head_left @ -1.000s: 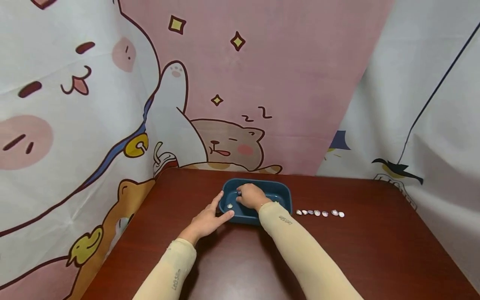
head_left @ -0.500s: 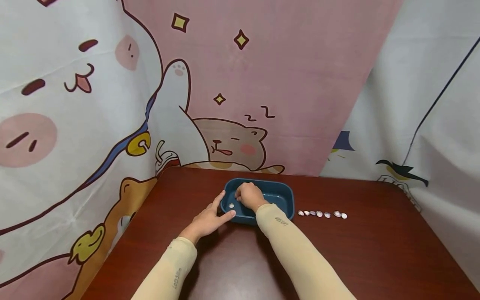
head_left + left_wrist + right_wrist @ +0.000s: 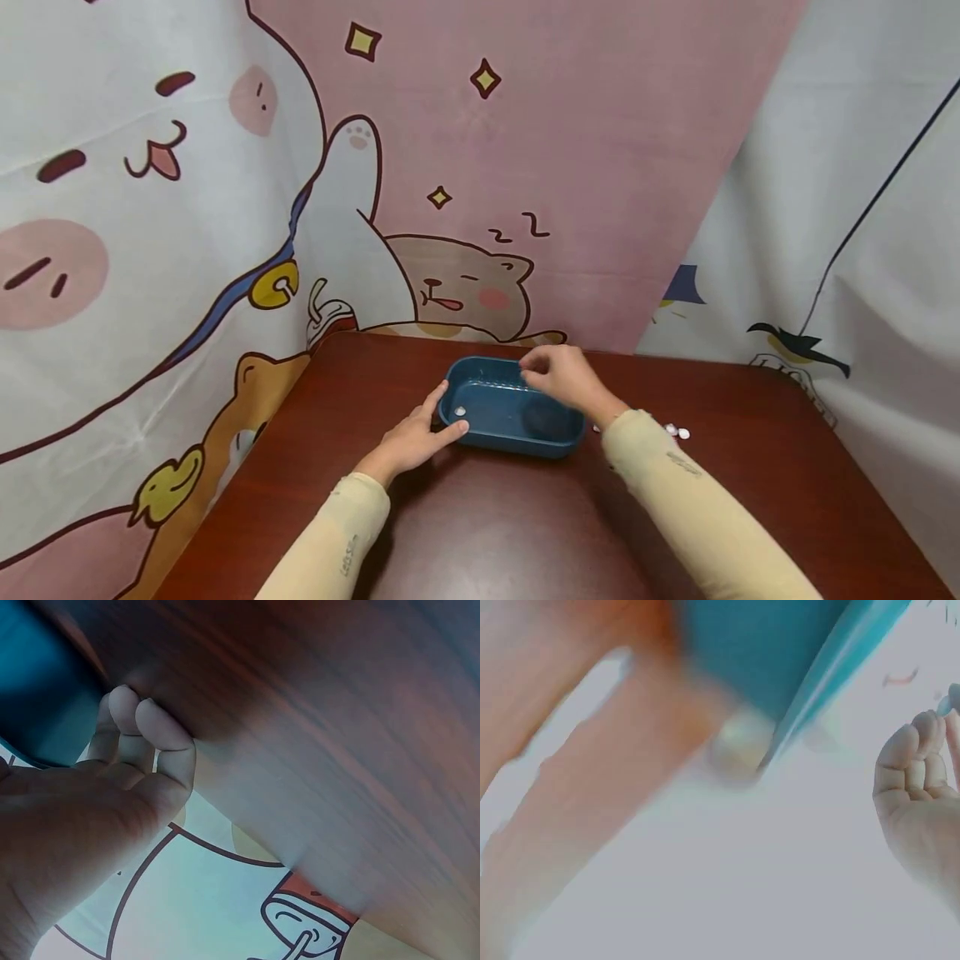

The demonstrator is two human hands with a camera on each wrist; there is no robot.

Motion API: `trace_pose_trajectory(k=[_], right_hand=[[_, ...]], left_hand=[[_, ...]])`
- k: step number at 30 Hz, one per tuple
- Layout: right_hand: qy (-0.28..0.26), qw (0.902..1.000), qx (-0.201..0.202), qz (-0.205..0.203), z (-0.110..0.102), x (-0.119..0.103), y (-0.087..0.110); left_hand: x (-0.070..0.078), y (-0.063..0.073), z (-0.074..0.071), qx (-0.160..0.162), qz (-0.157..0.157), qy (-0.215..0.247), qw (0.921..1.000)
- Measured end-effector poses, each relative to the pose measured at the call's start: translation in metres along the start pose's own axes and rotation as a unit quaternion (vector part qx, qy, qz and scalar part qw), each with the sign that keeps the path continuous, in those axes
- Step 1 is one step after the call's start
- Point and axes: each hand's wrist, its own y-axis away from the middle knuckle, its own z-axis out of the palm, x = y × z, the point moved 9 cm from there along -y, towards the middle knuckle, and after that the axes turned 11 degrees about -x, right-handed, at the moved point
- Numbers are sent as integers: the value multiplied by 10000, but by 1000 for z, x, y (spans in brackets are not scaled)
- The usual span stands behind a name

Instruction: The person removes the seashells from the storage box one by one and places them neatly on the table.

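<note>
A dark blue rectangular plastic basin (image 3: 517,452) stands on the table. My left hand (image 3: 412,440) rests against its left end, with thumb and index finger spread straight along the rim. In the left wrist view the other fingers bend loosely beside the basin. My right hand (image 3: 566,379) is raised over the basin's back right rim. Thumb and finger pinch a small pale disc-like piece (image 3: 944,706), seen partly at the right wrist view's edge. Another small whitish shell-like piece (image 3: 460,411) lies inside the basin near its left corner.
To the right of the basin lies a row of small whitish pieces (image 3: 683,433), mostly hidden behind my right forearm. The table (image 3: 495,525) is dark reddish wood. A printed cartoon cloth (image 3: 600,167) hangs behind and at both sides.
My right hand has lifted out of the basin and moved right, with the small pale piece pinched. The left hand keeps its place at the basin.
</note>
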Motion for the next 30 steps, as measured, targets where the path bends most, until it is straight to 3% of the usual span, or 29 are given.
trace_pose_trajectory(k=[3,6,10,13,15,30], right_hand=[[246,9982,331,427,-50,53,54],[438,9920,370,1123,-79,120,110],[366,9802,120,1942,-89,190,175],[255,9786,-67,2043,-83,217,203],[224,9798,-147,1980,-78,226,212],[50,9824,-156,1858,-62,222,206]], left_hand=[[2,-2,1,33,64,-96,9999],[1,-3,1,-3,72,-56,10000],[1,-2,1,-37,63,-23,10000],[1,-2,2,-39,11,-13,10000],[2,-2,4,-60,-6,28,10000],[2,0,1,-102,-37,72,9999]])
